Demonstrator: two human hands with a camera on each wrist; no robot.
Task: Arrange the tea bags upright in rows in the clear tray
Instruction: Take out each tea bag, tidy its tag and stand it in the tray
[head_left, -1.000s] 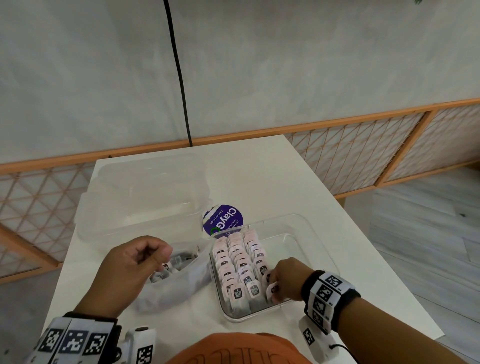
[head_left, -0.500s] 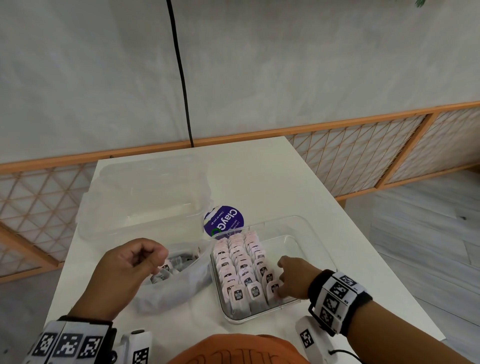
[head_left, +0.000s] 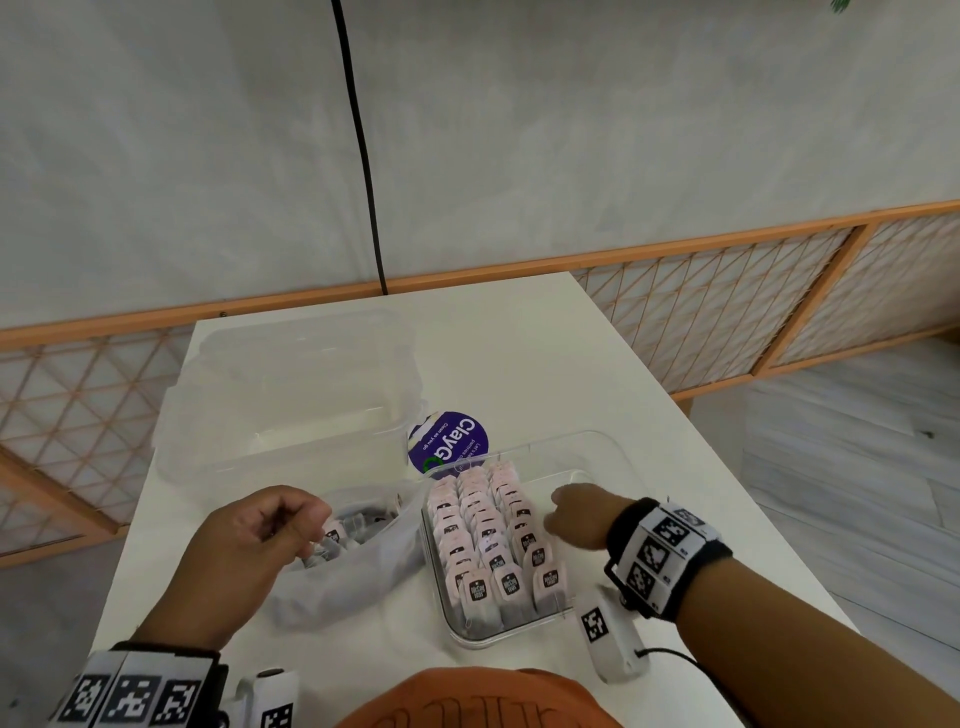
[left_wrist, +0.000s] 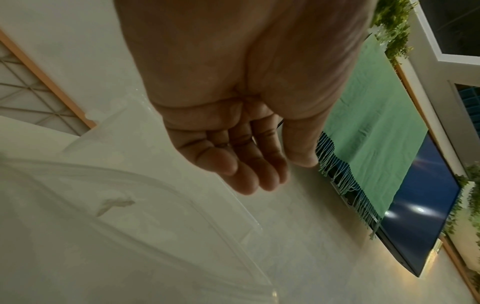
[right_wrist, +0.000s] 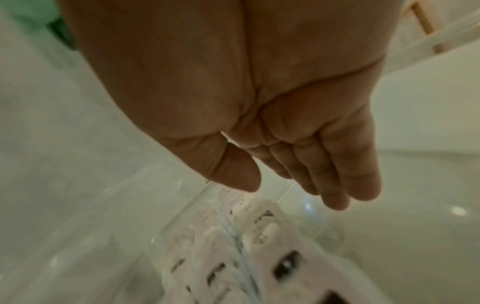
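The clear tray (head_left: 615, 457) lies at the table's near right, and three rows of pink-tagged tea bags (head_left: 483, 525) stand upright in its left half. My right hand (head_left: 571, 514) hovers over the bare right half, just beside the third row. In the right wrist view that right hand (right_wrist: 293, 191) shows relaxed fingers holding nothing above the tea bags (right_wrist: 233, 257). My left hand (head_left: 291, 525) hangs over a soft plastic bag (head_left: 353, 592) of loose tea bags. The left wrist view shows the left hand (left_wrist: 272, 176) loosely curled and empty.
A large clear container (head_left: 291, 405) stands behind the bag on the white table (head_left: 545, 364). A round purple label (head_left: 449, 441) lies between it and the tray. The table's right edge (head_left: 727, 493) drops to the floor close to the tray.
My right hand let go of a tea bag at the near end of the third row and drew back to the right, over the tray's bare half. The left hand barely moved.
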